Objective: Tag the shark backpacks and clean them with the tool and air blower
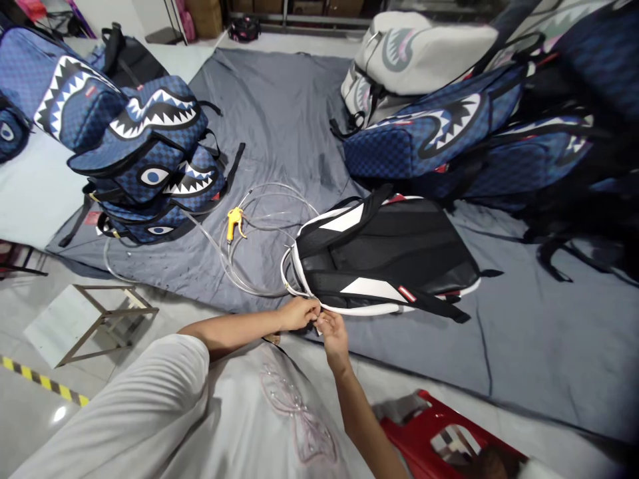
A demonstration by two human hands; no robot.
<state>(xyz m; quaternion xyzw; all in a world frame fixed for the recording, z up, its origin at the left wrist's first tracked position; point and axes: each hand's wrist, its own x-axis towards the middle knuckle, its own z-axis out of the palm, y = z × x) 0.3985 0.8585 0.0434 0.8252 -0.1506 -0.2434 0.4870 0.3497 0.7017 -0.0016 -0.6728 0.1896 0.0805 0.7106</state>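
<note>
A black backpack (379, 246) with white trim lies strap side up on a grey cloth, its top end pointing left. At the near edge of that end, my left hand (301, 313) is closed, thumb and fingers pinched together. My right hand (333, 332) is also in a pinch, almost touching the left one. Something small and pale shows below the fingertips, too hidden to name. One padded strap (369, 287) with a white panel and a red label runs along the near side, just beyond my right hand.
A yellow air blow gun (234, 223) on a coiled clear hose (249, 291) lies left of the backpack. Blue shark-print backpacks (154, 166) are piled at the left, more backpacks (424, 133) at the right. A red plastic stool (429, 432) and a wooden-framed stool (90, 326) stand on the floor.
</note>
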